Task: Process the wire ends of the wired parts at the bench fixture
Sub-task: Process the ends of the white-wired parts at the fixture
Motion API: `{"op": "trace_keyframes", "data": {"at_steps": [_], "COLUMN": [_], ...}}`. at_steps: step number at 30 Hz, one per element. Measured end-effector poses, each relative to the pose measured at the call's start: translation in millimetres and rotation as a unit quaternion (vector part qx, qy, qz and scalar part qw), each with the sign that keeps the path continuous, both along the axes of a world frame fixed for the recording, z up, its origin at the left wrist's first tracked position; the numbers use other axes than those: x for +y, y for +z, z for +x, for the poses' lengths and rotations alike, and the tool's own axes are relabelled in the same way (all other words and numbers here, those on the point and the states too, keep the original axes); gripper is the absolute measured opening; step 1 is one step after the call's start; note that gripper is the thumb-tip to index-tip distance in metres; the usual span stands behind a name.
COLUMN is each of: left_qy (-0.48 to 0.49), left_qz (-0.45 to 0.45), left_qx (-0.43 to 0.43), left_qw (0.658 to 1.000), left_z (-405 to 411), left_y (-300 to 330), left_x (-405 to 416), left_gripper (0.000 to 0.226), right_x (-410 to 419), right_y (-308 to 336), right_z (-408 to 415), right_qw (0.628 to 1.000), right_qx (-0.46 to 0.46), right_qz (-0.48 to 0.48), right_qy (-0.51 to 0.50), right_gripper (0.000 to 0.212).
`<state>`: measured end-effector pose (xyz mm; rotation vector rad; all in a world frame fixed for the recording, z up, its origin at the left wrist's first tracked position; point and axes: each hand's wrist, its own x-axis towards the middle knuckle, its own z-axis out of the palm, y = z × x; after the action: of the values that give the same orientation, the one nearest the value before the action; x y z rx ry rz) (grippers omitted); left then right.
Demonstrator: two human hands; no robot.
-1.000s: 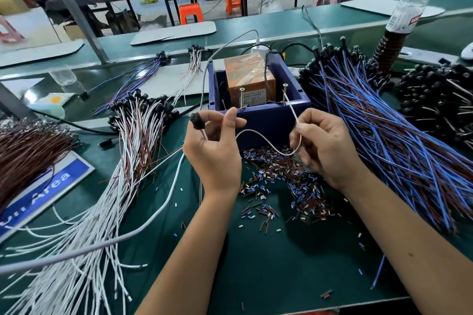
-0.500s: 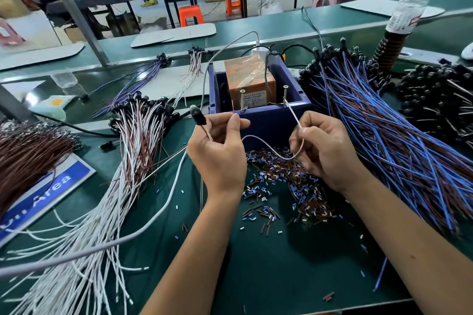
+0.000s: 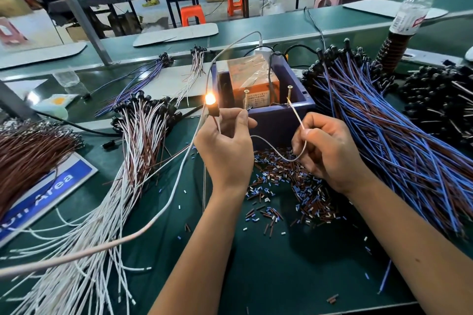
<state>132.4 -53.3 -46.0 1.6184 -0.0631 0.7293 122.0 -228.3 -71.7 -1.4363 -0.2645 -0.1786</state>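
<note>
testing a lamp lead on the fixture screws

my left hand [image 3: 225,146] pinches the lit lamp part [image 3: 212,105] by the left screw [image 3: 246,100], right hand [image 3: 325,148] pinches its white wire [image 3: 298,120] onto the right screw [image 3: 289,96]; looks passed, next lift off and swap parts.

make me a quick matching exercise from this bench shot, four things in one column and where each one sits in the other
Things:
1. lit lamp part
2. water bottle
3. blue-wired parts
4. cut insulation bits

Places:
A. far right, back of the bench
B. on the mat between the forearms
C. held in the left hand
D. heaped right of the blue box

Pairs: 1-C, 2-A, 3-D, 4-B
</note>
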Motion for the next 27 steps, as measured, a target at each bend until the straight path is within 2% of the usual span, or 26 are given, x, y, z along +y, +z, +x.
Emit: {"op": "trace_keyframes", "data": {"at_steps": [4,7,12,15,19,22,25,26,27], "left_qy": [0.003,0.011,-0.029,-0.074,-0.211,-0.310,-0.376,-0.397,-0.415], "left_qz": [-0.006,-0.022,-0.033,-0.065,-0.066,-0.019,0.038,0.036,0.020], "left_qx": [-0.007,-0.044,-0.084,-0.071,-0.047,-0.015,0.014,0.033,0.057], "left_qw": [1.000,0.999,0.996,0.993,0.974,0.950,0.926,0.916,0.908], "left_z": [-2.2,-4.9,-14.1,-16.5,-17.1,-18.3,-28.8,-34.7,-39.8], "left_y": [-0.2,0.7,5.4,23.6,67.0,90.0,101.0,103.6,105.6], "left_x": [-0.5,1.1,-5.5,-35.9,-115.0,-181.8,-252.3,-276.5,-296.4], "left_gripper": [0.011,0.016,0.013,0.010,0.014,0.008,0.016,0.015,0.010], "right_x": [-0.7,-0.7,1.3,-11.6,-72.0,-137.1,-201.2,-220.4,-236.8], "right_y": [-0.1,2.7,14.3,28.2,48.2,61.6,72.0,74.4,75.3], "right_z": [-0.6,-3.3,-11.2,-22.1,-54.7,-89.7,-126.8,-139.8,-148.9], "right_qw": [1.000,1.000,0.999,0.997,0.984,0.940,0.853,0.819,0.784], "right_qx": [-0.001,-0.007,-0.012,-0.033,-0.048,-0.037,-0.031,-0.035,-0.029], "right_qz": [0.007,0.005,0.024,0.061,0.071,0.123,0.169,0.162,0.133], "right_qy": [0.005,0.018,0.028,-0.021,-0.153,-0.316,-0.492,-0.549,-0.605], "right_gripper": [0.020,0.020,0.024,0.020,0.020,0.025,0.018,0.009,0.011]}}
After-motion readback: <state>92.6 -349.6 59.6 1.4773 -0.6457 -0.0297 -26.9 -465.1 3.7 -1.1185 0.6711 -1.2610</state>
